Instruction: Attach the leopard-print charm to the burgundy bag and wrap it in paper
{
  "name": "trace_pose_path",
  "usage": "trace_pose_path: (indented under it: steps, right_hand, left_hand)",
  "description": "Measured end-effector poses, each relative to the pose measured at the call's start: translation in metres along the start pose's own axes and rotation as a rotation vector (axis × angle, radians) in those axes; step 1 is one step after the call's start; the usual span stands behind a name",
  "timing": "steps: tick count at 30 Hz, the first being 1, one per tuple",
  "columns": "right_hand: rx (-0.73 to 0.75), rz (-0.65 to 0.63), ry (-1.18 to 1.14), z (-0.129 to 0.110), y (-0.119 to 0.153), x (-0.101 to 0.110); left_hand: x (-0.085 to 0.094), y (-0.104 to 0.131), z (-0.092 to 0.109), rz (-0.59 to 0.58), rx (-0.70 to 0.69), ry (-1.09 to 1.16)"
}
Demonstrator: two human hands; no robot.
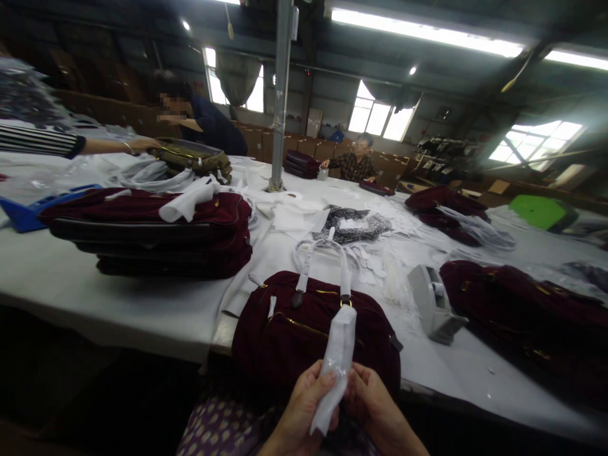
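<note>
A maroon handbag [294, 297] with gold zips lies at the table's front edge, close to my body. Its handles [342, 266] are wrapped in white covering and stand up toward the back. A strip of white wrapping [339, 342] hangs down from the handle ring over the bag's front. My left hand [306, 396] is closed on the lower part of this strip, thumb on top. On the strip's right edge, my right hand [365, 392] pinches it with its fingertips. The strip's inner layers cannot be made out.
Stacked maroon bags [152, 231] stand on the left, with more maroon bags [522, 310] on the right. A grey tape dispenser [432, 304] sits right of my bag. A metal post [281, 95] rises mid-table. Co-workers are across the table; a striped sleeve [38, 140] reaches toward an olive bag [190, 155].
</note>
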State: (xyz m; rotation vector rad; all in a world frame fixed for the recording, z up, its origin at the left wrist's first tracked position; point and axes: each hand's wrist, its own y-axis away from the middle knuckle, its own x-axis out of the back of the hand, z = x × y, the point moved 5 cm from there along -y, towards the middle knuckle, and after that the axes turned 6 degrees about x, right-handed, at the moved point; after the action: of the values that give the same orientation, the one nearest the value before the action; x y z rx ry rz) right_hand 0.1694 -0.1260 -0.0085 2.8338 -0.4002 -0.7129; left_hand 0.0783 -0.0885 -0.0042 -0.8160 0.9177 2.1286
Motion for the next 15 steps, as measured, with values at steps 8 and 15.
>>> trace_pose_path:
  steps: [8, 15]
  right_hand:
    - [0.018, -0.046, -0.015, 0.015, -0.008, 0.014]
    - [0.025, -0.025, -0.034, 0.016, -0.007, 0.014]
  left_hand:
    - [-0.001, 0.000, -0.007, -0.044, 0.090, 0.217]
    - [0.006, -0.006, -0.015, -0.078, 0.156, 0.270]
